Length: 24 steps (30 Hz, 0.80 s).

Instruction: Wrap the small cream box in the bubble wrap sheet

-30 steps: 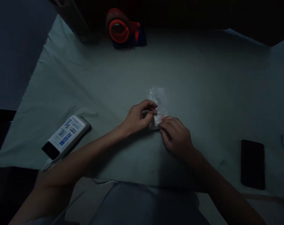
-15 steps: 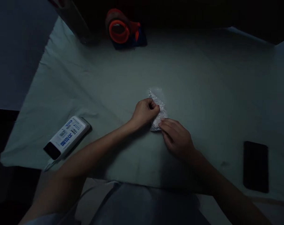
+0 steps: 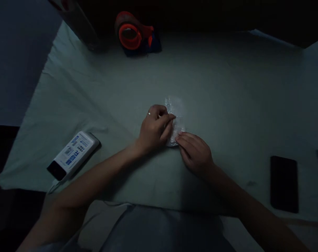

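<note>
Plastic packet [image 3: 180, 123] lies mid-frame, likely not done yet, left hand [image 3: 156, 126] curled at its side, right hand [image 3: 197, 151], fingers together, on its bottom, whether either pinches I can't tell.

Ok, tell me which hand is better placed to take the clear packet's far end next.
Probably the left hand: its fingertips are at the middle of the clear packet, nearer the far end. The right hand's fingertips are at the near end.

Blue characters [image 3: 76, 154] (illegible at this size) on the white device [image 3: 71, 157].
</note>
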{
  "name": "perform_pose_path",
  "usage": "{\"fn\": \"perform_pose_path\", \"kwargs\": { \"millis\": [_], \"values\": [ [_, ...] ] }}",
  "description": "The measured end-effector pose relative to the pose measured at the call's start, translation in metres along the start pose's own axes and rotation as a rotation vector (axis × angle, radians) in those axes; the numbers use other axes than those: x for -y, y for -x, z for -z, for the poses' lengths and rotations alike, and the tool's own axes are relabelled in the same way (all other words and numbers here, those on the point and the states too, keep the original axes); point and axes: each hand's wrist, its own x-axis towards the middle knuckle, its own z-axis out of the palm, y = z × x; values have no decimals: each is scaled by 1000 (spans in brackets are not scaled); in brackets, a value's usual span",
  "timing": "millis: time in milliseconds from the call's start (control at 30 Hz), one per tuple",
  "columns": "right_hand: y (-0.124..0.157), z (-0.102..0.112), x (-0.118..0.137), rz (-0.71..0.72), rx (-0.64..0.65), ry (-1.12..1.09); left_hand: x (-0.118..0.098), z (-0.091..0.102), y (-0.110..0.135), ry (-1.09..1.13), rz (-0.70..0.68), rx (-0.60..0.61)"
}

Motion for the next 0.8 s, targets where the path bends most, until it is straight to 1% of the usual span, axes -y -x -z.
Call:
{"fn": "perform_pose_path", "kwargs": {
  "millis": [33,67,100,133,167,233,333,433,567,633,700,800],
  "values": [
    [0,0,0,1,-8,10,-1,4,5,3,-157,57],
    [1,-1,0,3,-17,23,-3,6,9,18,-284,128],
    [1,-1,0,3,-26,36,-5,7,14,23,-369,193],
    [2,-1,0,3,-28,44,-7,7,18,18,-411,245],
    [2,-1,0,3,-24,45,-8,6,22,8,-421,277],
    [3,0,0,9,-2,20,-8,2,26,-7,-394,297],
    [4,3,-2,3,13,-39,-4,-3,28,39,-370,287],
    [5,4,-5,-21,15,-29,1,-5,29,78,-337,272],
    [5,4,-10,-6,81,8,4,-5,30,64,-311,256],
    [4,6,-11,-2,90,5,4,-4,29,48,-314,254],
    [0,8,-12,8,88,6,5,-2,26,39,-329,273],
    [-8,12,-13,13,99,14,7,2,19,29,-349,335]
  ]
}}
